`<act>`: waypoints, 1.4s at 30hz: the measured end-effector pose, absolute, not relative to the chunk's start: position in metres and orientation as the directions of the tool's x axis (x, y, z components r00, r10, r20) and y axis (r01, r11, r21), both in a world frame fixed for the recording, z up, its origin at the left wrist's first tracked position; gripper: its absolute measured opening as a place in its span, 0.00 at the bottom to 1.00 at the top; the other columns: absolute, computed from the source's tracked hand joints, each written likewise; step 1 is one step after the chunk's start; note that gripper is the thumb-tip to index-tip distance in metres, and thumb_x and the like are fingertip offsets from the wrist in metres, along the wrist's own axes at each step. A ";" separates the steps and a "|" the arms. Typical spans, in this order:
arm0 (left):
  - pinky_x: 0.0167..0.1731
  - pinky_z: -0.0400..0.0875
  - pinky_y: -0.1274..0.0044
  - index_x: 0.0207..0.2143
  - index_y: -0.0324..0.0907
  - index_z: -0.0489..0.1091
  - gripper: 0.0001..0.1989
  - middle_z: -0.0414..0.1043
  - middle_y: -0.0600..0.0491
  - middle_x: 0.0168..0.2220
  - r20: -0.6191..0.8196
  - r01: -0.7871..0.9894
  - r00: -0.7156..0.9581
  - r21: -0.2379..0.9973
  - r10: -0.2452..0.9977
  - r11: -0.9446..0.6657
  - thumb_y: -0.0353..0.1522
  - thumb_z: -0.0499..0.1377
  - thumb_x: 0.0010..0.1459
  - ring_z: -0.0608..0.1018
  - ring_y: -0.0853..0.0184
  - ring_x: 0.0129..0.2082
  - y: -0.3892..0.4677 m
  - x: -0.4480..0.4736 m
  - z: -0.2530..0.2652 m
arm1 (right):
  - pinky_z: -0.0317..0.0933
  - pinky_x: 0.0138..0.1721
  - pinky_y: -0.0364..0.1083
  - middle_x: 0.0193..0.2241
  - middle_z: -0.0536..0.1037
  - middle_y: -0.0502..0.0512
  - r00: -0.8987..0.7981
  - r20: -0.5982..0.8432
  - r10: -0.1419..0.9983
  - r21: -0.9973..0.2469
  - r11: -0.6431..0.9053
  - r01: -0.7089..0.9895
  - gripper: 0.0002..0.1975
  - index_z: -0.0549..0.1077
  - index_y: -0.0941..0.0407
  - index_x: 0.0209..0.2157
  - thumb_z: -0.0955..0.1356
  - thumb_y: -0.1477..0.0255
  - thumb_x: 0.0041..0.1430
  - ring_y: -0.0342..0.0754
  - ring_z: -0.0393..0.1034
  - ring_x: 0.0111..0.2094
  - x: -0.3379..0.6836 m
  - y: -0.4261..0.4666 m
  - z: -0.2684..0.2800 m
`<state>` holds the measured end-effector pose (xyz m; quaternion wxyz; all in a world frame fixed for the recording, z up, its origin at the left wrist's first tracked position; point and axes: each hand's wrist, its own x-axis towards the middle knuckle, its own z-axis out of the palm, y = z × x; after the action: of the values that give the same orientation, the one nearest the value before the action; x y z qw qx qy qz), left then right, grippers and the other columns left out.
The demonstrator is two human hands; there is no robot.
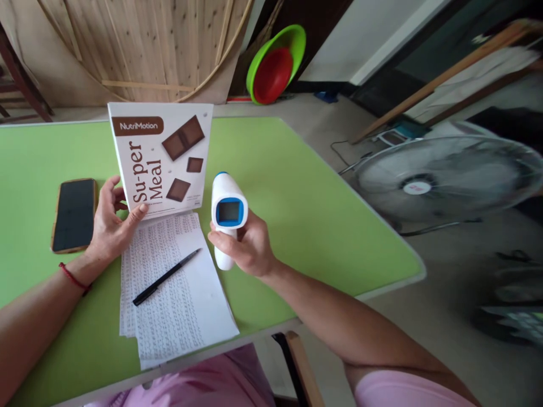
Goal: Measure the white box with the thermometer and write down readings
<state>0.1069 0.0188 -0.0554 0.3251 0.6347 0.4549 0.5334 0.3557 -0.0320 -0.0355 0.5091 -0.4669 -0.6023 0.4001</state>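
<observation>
My left hand (pixel 114 217) grips the lower left edge of a white box (pixel 159 161) printed "NutriMotion Su-per Meal" with chocolate pieces, its thumb on the front. The box stands upright, its printed face toward me. In my right hand (pixel 250 243) is a white and blue infrared thermometer (pixel 229 212), held by its handle just right of the box. Its small grey screen faces me, and I cannot make out a reading. Below the box lie sheets of handwritten paper (pixel 169 328), with a black pen (pixel 167 277) slanting across them.
A phone (pixel 75 215) in a brown case lies left of my left hand on the green table (pixel 322 226). Beyond the table's right edge stands a fan (pixel 418 186). Green (pixel 292 42) and red basins (pixel 274 76) lean at the back, near a round wooden board (pixel 156 39).
</observation>
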 end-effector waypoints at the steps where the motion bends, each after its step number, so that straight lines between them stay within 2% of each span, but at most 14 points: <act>1: 0.47 0.75 0.59 0.58 0.42 0.56 0.37 0.71 0.42 0.48 0.382 0.260 0.002 0.892 0.924 -0.369 0.45 0.67 0.52 0.77 0.55 0.45 0.019 0.107 -0.056 | 0.60 0.27 0.48 0.24 0.69 0.47 -0.046 0.227 0.973 -0.962 0.231 0.148 0.12 0.67 0.54 0.29 0.72 0.65 0.45 0.43 0.62 0.25 0.356 -0.032 -0.035; 8: 0.46 0.76 0.61 0.57 0.44 0.54 0.33 0.68 0.43 0.52 0.393 0.301 0.021 0.874 0.919 -0.381 0.41 0.65 0.54 0.76 0.57 0.46 0.027 0.106 -0.058 | 0.58 0.27 0.47 0.24 0.69 0.47 0.000 0.166 0.986 -0.977 0.164 0.135 0.12 0.68 0.55 0.30 0.71 0.63 0.45 0.43 0.62 0.25 0.357 -0.030 -0.028; 14: 0.52 0.70 0.56 0.57 0.44 0.57 0.38 0.63 0.44 0.56 0.407 0.516 0.024 0.777 0.913 -0.360 0.34 0.69 0.46 0.70 0.51 0.55 0.029 0.104 -0.059 | 0.58 0.27 0.47 0.22 0.69 0.47 0.032 0.170 0.985 -0.976 0.164 0.140 0.13 0.68 0.55 0.28 0.71 0.62 0.44 0.42 0.62 0.24 0.356 -0.028 -0.025; 17: 0.51 0.70 0.56 0.58 0.43 0.55 0.38 0.61 0.43 0.55 0.412 0.585 0.005 0.738 0.911 -0.337 0.32 0.67 0.47 0.68 0.51 0.56 0.029 0.102 -0.062 | 0.59 0.26 0.46 0.22 0.69 0.47 0.039 0.194 0.980 -0.968 0.185 0.171 0.13 0.68 0.54 0.28 0.71 0.61 0.44 0.42 0.62 0.23 0.358 -0.026 -0.026; 20: 0.47 0.72 0.59 0.58 0.42 0.55 0.35 0.59 0.43 0.53 0.511 0.639 -0.075 0.684 0.857 -0.352 0.32 0.64 0.48 0.68 0.52 0.54 0.028 0.101 -0.062 | 0.58 0.25 0.46 0.21 0.69 0.47 0.048 0.253 0.966 -0.924 0.227 0.309 0.14 0.67 0.54 0.27 0.71 0.59 0.44 0.43 0.61 0.22 0.366 -0.019 -0.029; 24: 0.40 0.71 0.66 0.50 0.45 0.59 0.23 0.61 0.48 0.45 0.696 0.648 -0.128 0.598 0.706 -0.472 0.27 0.59 0.52 0.70 0.61 0.44 0.013 0.109 -0.048 | 0.58 0.28 0.47 0.23 0.74 0.51 0.049 0.229 0.972 -0.764 0.149 0.628 0.16 0.69 0.54 0.28 0.71 0.58 0.43 0.46 0.66 0.25 0.381 -0.006 -0.029; 26: 0.38 0.70 0.70 0.46 0.44 0.60 0.18 0.62 0.49 0.42 0.762 0.592 0.002 0.521 0.648 -0.615 0.24 0.58 0.54 0.69 0.65 0.41 -0.003 0.118 -0.036 | 0.58 0.28 0.47 0.26 0.77 0.53 0.052 0.164 0.985 -0.621 0.062 0.781 0.16 0.71 0.54 0.29 0.72 0.58 0.42 0.48 0.67 0.26 0.387 0.000 -0.029; 28: 0.33 0.70 0.75 0.42 0.42 0.63 0.12 0.65 0.53 0.36 0.783 0.426 0.325 0.380 0.531 -0.821 0.22 0.57 0.56 0.71 0.69 0.35 -0.023 0.129 -0.024 | 0.56 0.27 0.46 0.26 0.77 0.53 0.072 0.107 0.992 -0.473 -0.013 0.881 0.14 0.71 0.54 0.28 0.72 0.59 0.43 0.48 0.67 0.25 0.392 0.004 -0.028; 30: 0.31 0.72 0.77 0.40 0.38 0.64 0.07 0.70 0.52 0.34 0.629 0.224 0.660 0.357 0.411 -0.907 0.21 0.53 0.60 0.73 0.70 0.33 -0.044 0.141 -0.015 | 0.54 0.26 0.45 0.25 0.77 0.53 0.091 0.081 0.993 -0.367 -0.055 0.928 0.14 0.72 0.54 0.27 0.71 0.59 0.44 0.48 0.66 0.25 0.396 0.008 -0.029; 32: 0.23 0.68 0.75 0.37 0.35 0.68 0.04 0.71 0.51 0.29 0.497 0.091 0.850 0.184 0.172 -0.979 0.25 0.53 0.63 0.72 0.69 0.26 -0.063 0.150 -0.011 | 0.53 0.27 0.45 0.27 0.77 0.54 0.087 0.083 0.993 -0.299 -0.059 0.952 0.13 0.72 0.54 0.28 0.72 0.60 0.45 0.48 0.67 0.26 0.399 0.011 -0.031; 34: 0.17 0.62 0.74 0.31 0.37 0.69 0.08 0.67 0.53 0.23 0.386 0.045 0.919 0.089 0.076 -0.995 0.25 0.52 0.63 0.68 0.69 0.20 -0.077 0.155 -0.012 | 0.53 0.27 0.45 0.29 0.78 0.55 0.069 0.074 0.995 -0.248 -0.048 0.968 0.14 0.74 0.55 0.30 0.72 0.60 0.46 0.49 0.68 0.28 0.404 0.014 -0.033; 36: 0.16 0.60 0.73 0.28 0.38 0.69 0.10 0.64 0.54 0.21 0.325 0.072 0.941 0.066 0.090 -0.995 0.23 0.52 0.61 0.66 0.69 0.18 -0.083 0.157 -0.015 | 0.53 0.27 0.45 0.31 0.77 0.56 0.061 0.051 0.997 -0.207 -0.049 0.977 0.14 0.75 0.55 0.32 0.72 0.59 0.47 0.49 0.68 0.28 0.408 0.017 -0.036; 40: 0.16 0.60 0.73 0.27 0.38 0.69 0.10 0.64 0.54 0.21 0.316 0.126 0.940 0.043 0.133 -0.991 0.23 0.53 0.60 0.66 0.69 0.18 -0.084 0.156 -0.018 | 0.55 0.27 0.47 0.30 0.76 0.56 0.059 0.040 0.997 -0.171 -0.051 0.984 0.15 0.76 0.55 0.33 0.72 0.58 0.49 0.50 0.68 0.28 0.418 0.021 -0.040; 42: 0.16 0.60 0.73 0.27 0.38 0.69 0.11 0.64 0.54 0.21 0.326 0.121 0.937 0.036 0.126 -0.992 0.23 0.52 0.61 0.66 0.69 0.17 -0.084 0.156 -0.019 | 0.58 0.29 0.49 0.31 0.75 0.57 0.034 0.129 0.991 -0.175 -0.011 0.985 0.16 0.77 0.55 0.34 0.73 0.58 0.48 0.52 0.69 0.30 0.421 0.020 -0.043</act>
<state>0.1563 -0.0839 -0.0189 0.0075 0.9841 0.0627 0.1660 0.4207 0.0201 -0.0429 0.1082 -0.7107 -0.6949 0.0151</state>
